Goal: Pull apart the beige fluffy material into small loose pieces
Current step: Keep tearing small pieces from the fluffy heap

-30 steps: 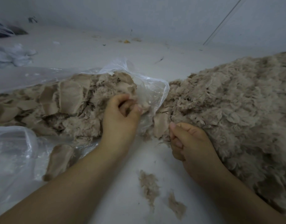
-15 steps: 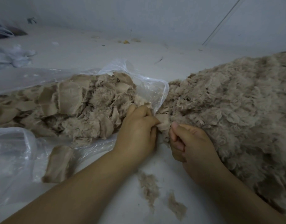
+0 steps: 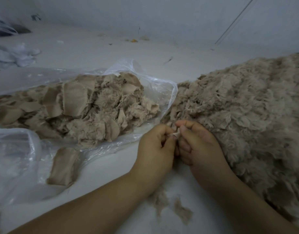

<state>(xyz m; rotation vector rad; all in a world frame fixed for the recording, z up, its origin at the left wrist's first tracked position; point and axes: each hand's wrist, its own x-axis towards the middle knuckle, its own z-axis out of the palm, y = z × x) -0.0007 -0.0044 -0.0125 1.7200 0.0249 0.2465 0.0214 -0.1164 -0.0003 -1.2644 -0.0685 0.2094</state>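
Observation:
A small beige fluffy piece point(image 3: 176, 133) sits pinched between my left hand point(image 3: 156, 149) and my right hand point(image 3: 198, 144), which meet thumb to thumb at the frame's centre. To the left, a clear plastic bag point(image 3: 159, 88) lies open with several uncut beige fabric chunks point(image 3: 88, 105) spilling from it. On the right spreads a big heap of shredded beige fluff point(image 3: 243, 105), against which my right hand rests.
One flat beige chunk point(image 3: 63, 166) lies on the plastic near my left forearm. Small fluff tufts point(image 3: 182, 210) lie on the white surface under my wrists. White crumpled material point(image 3: 12, 54) sits far left. A wall runs along the back.
My left hand left the bag with a piece and came right to meet my right hand. Both hands now pinch that piece, closer to me than before.

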